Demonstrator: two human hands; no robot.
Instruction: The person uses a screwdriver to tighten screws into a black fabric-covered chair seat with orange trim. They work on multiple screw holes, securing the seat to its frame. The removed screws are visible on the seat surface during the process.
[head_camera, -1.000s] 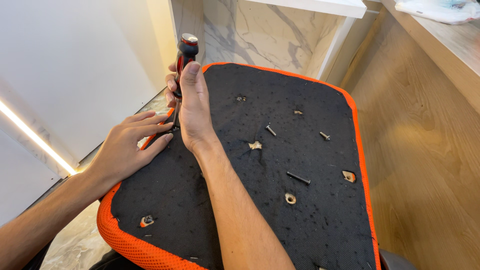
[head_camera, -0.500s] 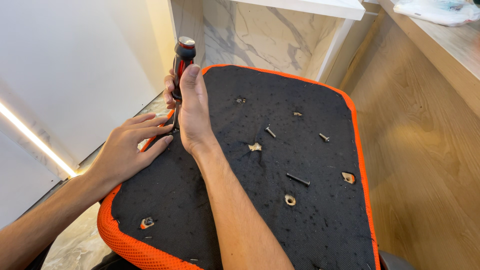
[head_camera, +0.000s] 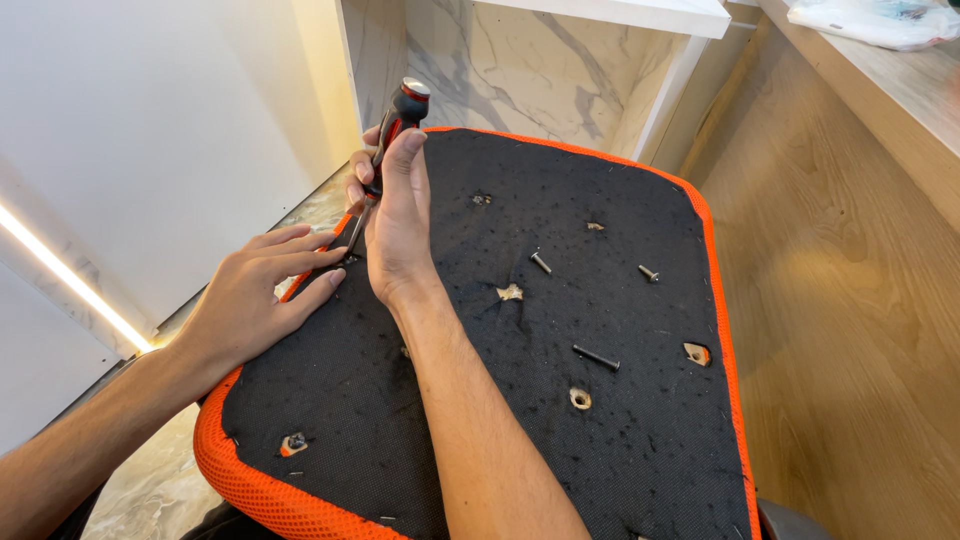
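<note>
Screwdriver steeply tilted, tip down-left, clenched in right hand; left hand flat.

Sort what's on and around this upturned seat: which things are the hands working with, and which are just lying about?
In use:
right hand gripping the red-and-black-handled screwdriver
left hand resting at its tip
black fabric seat underside with orange mesh edge

Lying about:
long black bolt
two short silver screws
white plastic bag on the wooden counter
</note>
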